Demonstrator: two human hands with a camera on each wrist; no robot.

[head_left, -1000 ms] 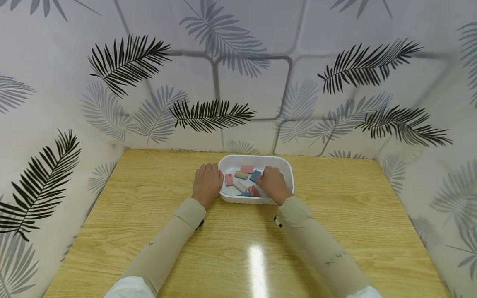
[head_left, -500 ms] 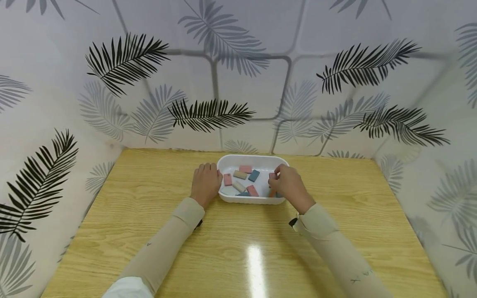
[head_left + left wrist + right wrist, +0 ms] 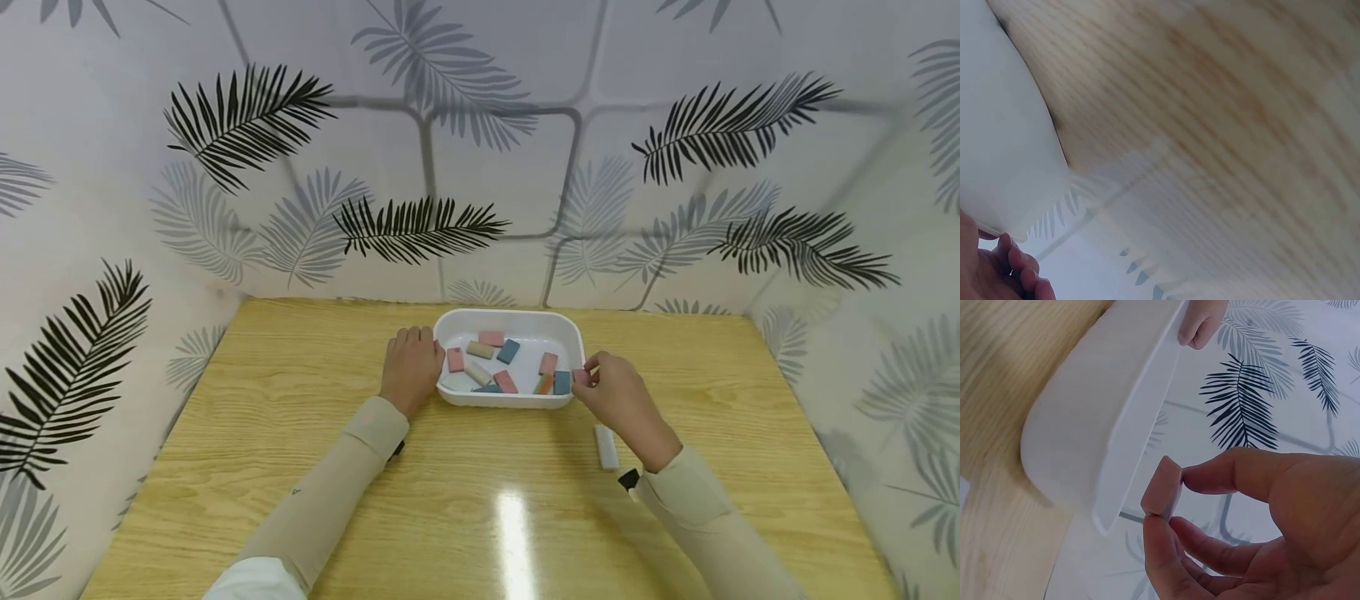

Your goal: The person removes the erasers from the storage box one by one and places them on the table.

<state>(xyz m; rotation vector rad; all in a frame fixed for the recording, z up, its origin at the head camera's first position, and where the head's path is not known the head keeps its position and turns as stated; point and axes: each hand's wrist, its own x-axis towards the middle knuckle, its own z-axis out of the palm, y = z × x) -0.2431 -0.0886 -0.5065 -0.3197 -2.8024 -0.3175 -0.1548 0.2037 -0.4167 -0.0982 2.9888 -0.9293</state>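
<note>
Saw nearest two tan sleeves [image 3: 712, 517], stretched over a wood-grain tabletop [image 3: 420, 533]. Spotted one white oblong block [image 3: 607, 447] on the wood, just beside the right wrist and outside the tub.

Pinched one slant-ended pink block [image 3: 1163, 487], eraser-like, in the right hand [image 3: 618, 392]: gripped between thumb and forefinger tips, parted only by the block's own thickness, with the other fingers bent below. Held it by the right end of one white tub [image 3: 506, 402], outside the rim. Could not tell from the head view whether touching the rim; in the right wrist view, appeared apart from it.

Clasped the tub's left end with the left hand [image 3: 411, 367], fingers curled together at the rim; in the left wrist view, showed only fingertips at the lower corner.

Counted ten blocks visible inside the tub, lying loose and well spread: one orange-and-green block [image 3: 543, 384] near the front wall, touching or nearly touching a blue one; three blue blocks [image 3: 562, 382] in all; four pink blocks [image 3: 506, 382]; two beige blocks [image 3: 477, 373].

Noted behind the table a pale wall covering [image 3: 495, 183], printed with grey leaves and five black fronds [image 3: 423, 229].
</note>
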